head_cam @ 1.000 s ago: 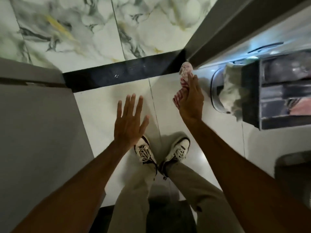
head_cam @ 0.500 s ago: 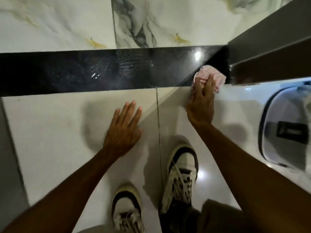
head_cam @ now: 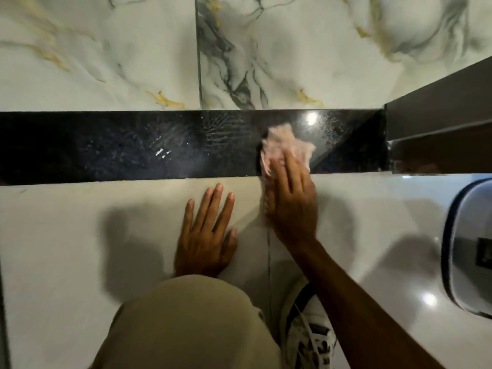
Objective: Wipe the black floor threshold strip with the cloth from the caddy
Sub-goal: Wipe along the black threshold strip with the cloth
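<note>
So the right hand point(head_cam: 291, 201) is flat, palm down, fingers together, pressing a crumpled pink-and-white cloth point(head_cam: 286, 146) onto the glossy black floor threshold strip point(head_cam: 133, 147). It's not really a pinch, more the cloth pinned between palm and floor, with the bunched end poking out past the fingertips at 12 o'clock.

What changed: half a second ago the cloth was jammed right up in the strip's far corner against the grey door frame point(head_cam: 436, 113), at about 3 o'clock. Now it has slid left along the strip, well clear of that corner. I'd say that means the wiping stroke is properly under way, going right to left, with only the right end covered so far.

The left hand point(head_cam: 206, 235) holds nothing; fingers spread, planted flat on the plain cream floor tile point(head_cam: 80, 235) just at 7 o'clock of the cloth hand, now closer to it than before, as a brace.

Further out: most of the strip stretches toward 9 o'clock, showing smeary streaks and white specks point(head_cam: 161, 153). Marbled white tile point(head_cam: 106, 49) lies beyond at 12. A rounded grey-and-white bin point(head_cam: 468, 249) sits at 4 o'clock.
</note>
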A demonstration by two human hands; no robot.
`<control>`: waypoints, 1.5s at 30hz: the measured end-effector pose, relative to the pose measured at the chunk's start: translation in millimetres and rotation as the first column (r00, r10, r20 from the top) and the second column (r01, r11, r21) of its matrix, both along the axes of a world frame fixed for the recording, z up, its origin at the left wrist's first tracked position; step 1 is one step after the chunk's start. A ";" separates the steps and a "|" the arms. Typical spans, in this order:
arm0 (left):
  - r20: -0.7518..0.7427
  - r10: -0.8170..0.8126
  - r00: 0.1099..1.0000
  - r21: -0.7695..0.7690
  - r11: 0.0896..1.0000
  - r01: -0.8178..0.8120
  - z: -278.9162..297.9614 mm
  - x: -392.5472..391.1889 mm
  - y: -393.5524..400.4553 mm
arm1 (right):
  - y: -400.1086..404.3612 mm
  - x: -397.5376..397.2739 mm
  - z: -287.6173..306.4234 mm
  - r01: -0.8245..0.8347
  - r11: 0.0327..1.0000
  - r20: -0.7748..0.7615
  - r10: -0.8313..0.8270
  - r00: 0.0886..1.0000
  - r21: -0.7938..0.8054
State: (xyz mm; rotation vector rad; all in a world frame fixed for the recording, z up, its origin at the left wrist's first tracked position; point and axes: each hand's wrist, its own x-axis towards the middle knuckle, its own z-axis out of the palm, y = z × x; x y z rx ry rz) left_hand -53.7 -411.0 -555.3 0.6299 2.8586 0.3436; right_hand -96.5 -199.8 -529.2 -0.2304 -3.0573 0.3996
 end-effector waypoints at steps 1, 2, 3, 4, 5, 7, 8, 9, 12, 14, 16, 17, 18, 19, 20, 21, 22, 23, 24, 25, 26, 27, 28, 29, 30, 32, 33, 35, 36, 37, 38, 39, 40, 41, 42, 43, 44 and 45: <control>0.000 0.000 1.000 0.003 1.000 0.000 -0.4 0.6 0.1 | 13.5 14.7 2.3 0.055 0.996 0.024 -0.057 0.998 0.072; 0.002 -0.001 1.000 0.007 1.000 0.001 -2.6 1.1 -0.5 | 27.2 20.4 1.3 0.119 0.986 0.032 -0.123 0.992 0.114; -0.001 -0.002 1.000 0.017 1.000 0.002 -5.7 1.7 -1.3 | 39.5 18.3 -1.6 0.187 0.972 0.013 -0.191 0.982 0.142; -0.014 -0.003 1.000 0.033 0.999 0.003 -8.7 2.1 -2.3 | 47.9 10.1 -5.1 0.256 0.952 -0.030 -0.255 0.967 0.168; -0.027 -0.001 1.000 0.046 0.999 0.002 -12.1 2.4 -3.3 | 51.9 -4.0 -8.0 0.317 0.931 -0.051 -0.313 0.948 0.182; -0.055 0.005 0.998 0.056 0.998 -0.002 -16.9 2.3 -3.8 | 48.0 -43.8 -16.0 0.396 0.905 -0.032 -0.396 0.918 0.155; -0.066 0.009 0.998 0.053 0.999 -0.005 -18.4 2.9 -3.9 | 38.1 -64.7 -20.7 0.397 0.907 -0.030 -0.397 0.917 0.143; -0.075 0.014 0.997 0.050 0.999 -0.010 -19.8 3.5 -3.6 | 24.2 -82.5 -24.1 0.355 0.924 -0.014 -0.357 0.934 0.141; -0.073 0.021 0.997 0.028 0.999 -0.019 -22.0 3.2 -4.4 | -17.1 -84.5 -25.9 -0.011 0.999 0.020 0.010 1.000 0.039; -0.073 0.013 0.997 0.019 1.000 -0.012 -18.1 1.4 -4.9 | -19.5 -35.1 -18.8 -0.163 0.985 -0.020 0.162 0.987 -0.051; -0.067 0.019 0.998 0.007 1.000 -0.018 -14.2 1.1 -4.1 | 0.7 23.5 -9.2 -0.162 0.987 -0.045 0.161 0.986 -0.019; -0.060 0.024 0.998 0.006 1.000 -0.023 -12.9 1.6 -3.0 | 17.5 43.9 -5.5 -0.120 0.992 -0.042 0.122 0.992 0.049; -0.060 0.027 0.998 0.007 1.000 -0.027 -11.3 1.9 -2.3 | 35.2 54.2 -4.3 -0.055 0.991 -0.026 0.059 0.998 0.122; -0.060 0.028 0.998 0.009 1.000 -0.028 -11.3 1.8 -1.5 | 51.0 53.4 -4.0 0.046 0.985 -0.016 -0.043 0.999 0.166; -0.059 0.029 0.998 0.014 1.000 -0.028 -12.8 1.9 -1.8 | 62.8 44.1 -5.9 0.161 0.971 -0.027 -0.159 0.987 0.179; -0.060 0.030 0.998 0.024 0.999 -0.029 -15.2 2.2 -2.5 | 70.3 28.0 -7.3 0.264 0.951 -0.067 -0.256 0.964 0.159; -0.066 0.032 0.997 0.036 0.999 -0.030 -17.0 2.6 -3.0 | 73.2 7.9 -7.8 0.349 0.929 -0.105 -0.337 0.936 0.125; -0.073 0.033 0.997 0.045 0.999 -0.030 -19.4 4.0 -3.8 | 72.4 -12.7 -9.8 0.407 0.909 -0.127 -0.395 0.910 0.089; -0.081 0.033 0.996 0.051 0.998 -0.029 -21.5 4.9 -4.4 | 65.3 -35.2 -13.9 0.454 0.891 -0.135 -0.449 0.883 0.007; -0.087 0.033 0.996 0.052 0.998 -0.028 -23.1 5.2 -4.6 | 51.8 -57.8 -17.6 0.474 0.875 -0.132 -0.484 0.865 -0.103; -0.091 0.034 0.995 0.050 0.998 -0.030 -24.0 4.8 -4.9 | 34.8 -76.7 -20.8 0.445 0.878 -0.114 -0.467 0.877 -0.173; -0.091 0.038 0.995 0.046 0.998 -0.034 -23.7 3.8 -4.9 | 13.9 -88.6 -21.8 0.355 0.927 -0.079 -0.366 0.927 -0.123; -0.085 0.044 0.995 0.044 0.998 -0.040 -22.1 3.1 -4.6 | -5.7 -91.2 -23.2 0.206 0.978 -0.042 -0.208 0.977 -0.039; -0.077 0.048 0.996 0.042 0.998 -0.045 -20.4 2.7 -4.0 | -19.4 -86.1 -23.7 0.026 0.999 -0.029 -0.025 0.999 0.023; -0.072 0.048 0.996 0.041 0.998 -0.045 -17.9 1.9 -3.8 | -27.2 -71.2 -22.8 -0.123 0.992 -0.019 0.124 0.992 0.023; -0.061 0.033 0.998 0.024 0.999 -0.031 -14.2 0.8 -5.5 | -18.7 -17.7 -19.8 -0.228 0.973 0.005 0.228 0.974 0.022; -0.056 0.026 0.998 0.012 1.000 -0.026 -12.8 0.7 -7.4 | -6.9 12.9 -16.1 -0.178 0.983 0.024 0.177 0.984 0.052; -0.056 0.024 0.998 -0.014 1.000 -0.025 -11.3 2.2 -13.5 | 26.7 56.8 -11.3 0.033 0.993 0.086 -0.043 0.995 0.113; -0.061 0.030 0.998 -0.023 0.999 -0.031 -10.8 3.6 -15.7 | 41.2 63.2 -9.7 0.124 0.981 0.125 -0.143 0.982 0.146; -0.071 0.034 0.997 -0.025 0.999 -0.036 -11.6 4.3 -16.5 | 53.7 58.8 -10.4 0.199 0.958 0.139 -0.230 0.963 0.205; -0.081 0.040 0.996 -0.021 0.999 -0.042 -13.6 5.2 -15.8 | 61.1 46.7 -11.9 0.252 0.938 0.128 -0.287 0.949 0.239; -0.086 0.051 0.995 -0.009 0.999 -0.052 -15.9 5.8 -14.5 | 63.5 29.1 -15.2 0.316 0.921 0.080 -0.340 0.937 0.227; -0.089 0.063 0.994 0.007 0.998 -0.062 -17.6 6.2 -13.4 | 60.0 6.4 -19.4 0.375 0.906 0.036 -0.388 0.921 0.196; -0.091 0.070 0.993 0.024 0.997 -0.068 -18.9 6.4 -12.2 | 50.4 -17.7 -23.5 0.401 0.895 0.003 -0.409 0.912 0.195; -0.093 0.072 0.993 0.035 0.997 -0.069 -19.3 5.9 -11.6 | 35.6 -42.2 -27.1 0.401 0.889 -0.019 -0.407 0.913 0.221; -0.090 0.078 0.993 0.034 0.997 -0.075 -19.6 5.5 -12.5 | 16.1 -64.6 -29.9 0.324 0.917 -0.024 -0.328 0.944 0.233; -0.085 0.092 0.992 0.028 0.996 -0.090 -19.9 4.8 -14.1 | -5.3 -82.1 -30.2 0.204 0.960 -0.021 -0.203 0.979 0.194; -0.082 0.113 0.990 0.019 0.994 -0.112 -19.8 4.2 -15.7 | -25.1 -91.8 -29.7 0.073 0.990 -0.037 -0.069 0.997 0.123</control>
